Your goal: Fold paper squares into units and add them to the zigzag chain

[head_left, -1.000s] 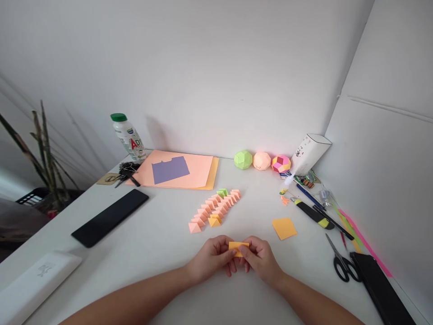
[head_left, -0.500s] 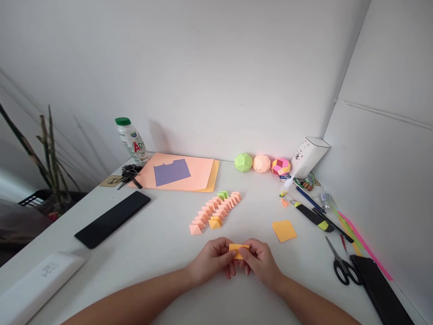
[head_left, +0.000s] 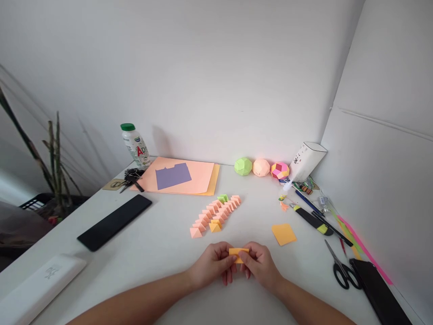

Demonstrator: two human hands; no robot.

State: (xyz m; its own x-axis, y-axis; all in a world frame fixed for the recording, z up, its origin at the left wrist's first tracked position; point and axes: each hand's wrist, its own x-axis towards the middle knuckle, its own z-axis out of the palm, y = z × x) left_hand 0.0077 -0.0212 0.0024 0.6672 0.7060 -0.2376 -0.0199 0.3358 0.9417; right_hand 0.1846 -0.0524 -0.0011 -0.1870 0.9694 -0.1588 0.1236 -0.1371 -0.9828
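Between both hands is a small orange piece of paper point(head_left: 238, 252), folded into a narrow rectangle. My left hand point(head_left: 214, 265) pinches its left end, and my right hand point(head_left: 263, 265) grips the right end, with the thumb lying across the front. Just beyond the hands, two slanting rows of folded peach paper pieces point(head_left: 202, 222) stand on the table, with a few green ones point(head_left: 223, 197) at the far end and orange ones point(head_left: 215, 226) at the near end. To the right of the hands lies a flat stack of orange square paper point(head_left: 283, 234).
Scissors point(head_left: 342, 270), a utility knife point(head_left: 311, 219), pens and a black case point(head_left: 380, 289) lie at the right. Three paper balls point(head_left: 261, 167) stand by the wall. Peach sheets point(head_left: 203, 176), a white bottle point(head_left: 135, 146), keys, a black phone point(head_left: 115, 222) and a white box point(head_left: 40, 289) are leftward.
The view has tilted slightly, so everything sits a little lower in it. Both hands still hold the orange paper in nearly the same grip.
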